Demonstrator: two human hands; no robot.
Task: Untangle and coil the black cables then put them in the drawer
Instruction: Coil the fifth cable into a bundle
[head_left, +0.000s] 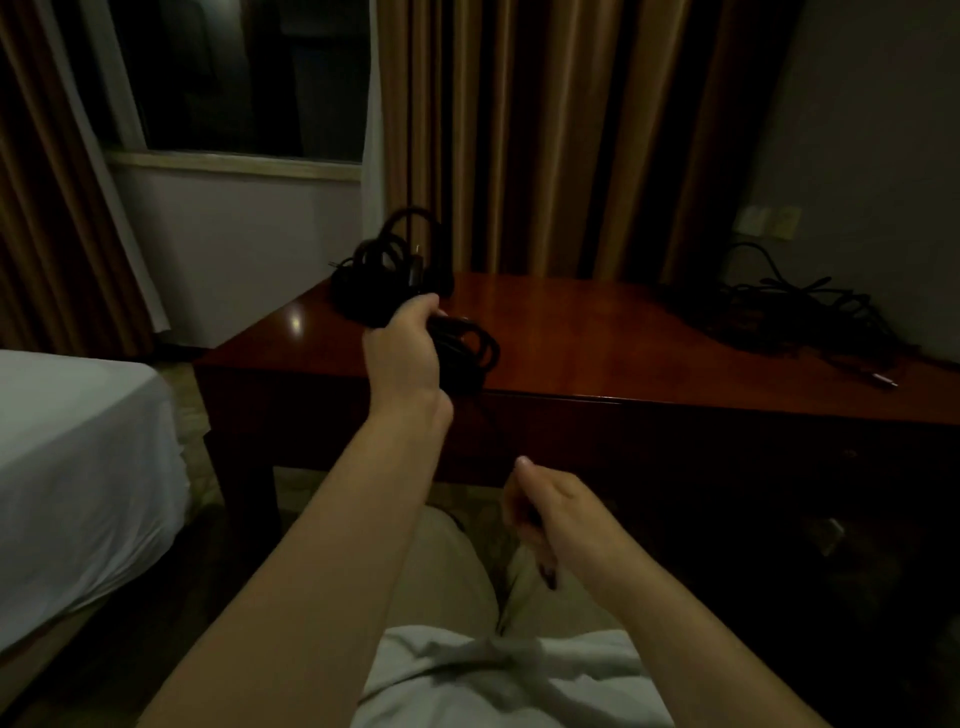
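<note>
At frame centre, the left hand (402, 343) grips a coiled black cable (462, 351) above the desk's (597, 338) front edge; the right hand (550, 512), fingers loosely curled and empty, hangs lower.

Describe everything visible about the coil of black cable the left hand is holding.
The coil of cable is black and thin, wound into several loose, roughly round loops, rubbery-looking as far as the dim light shows. The left hand grips one side of it, its fingers curled round the bundled strands, while the loops hang out to the right over the near left part of the wooden desk. Whether the lowest loops touch the desktop cannot be told. No plug or end shows on it.
</note>
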